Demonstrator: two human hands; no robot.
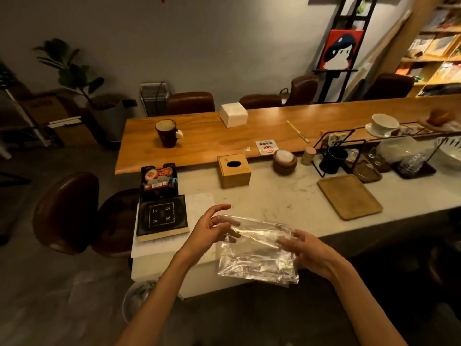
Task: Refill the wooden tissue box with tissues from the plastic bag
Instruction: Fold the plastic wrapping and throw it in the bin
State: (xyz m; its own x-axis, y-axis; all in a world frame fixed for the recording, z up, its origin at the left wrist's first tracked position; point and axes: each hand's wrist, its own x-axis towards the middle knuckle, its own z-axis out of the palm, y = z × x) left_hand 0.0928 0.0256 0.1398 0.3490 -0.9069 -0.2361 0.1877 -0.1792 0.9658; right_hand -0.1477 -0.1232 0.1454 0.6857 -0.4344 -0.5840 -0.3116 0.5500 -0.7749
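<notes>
Plastic bag: clear film, glossy, crinkled. Wooden tissue box, at 12 o'clock of it: light wood, smooth, matt. Tray, at 2 o'clock: matt wood, grain is seen. Counter: pale veined stone is suggested, smooth. Table top beyond: wood, softly sheened. Mug, at 11 o'clock: dark glaze.

Both bare forearms are reaching forward from the bottom edge, wrists angling inward. Left hand is pinching the left end of the plastic bag, fingers loosely spread. Right hand is gripping its right end, palm facing inward.
</notes>
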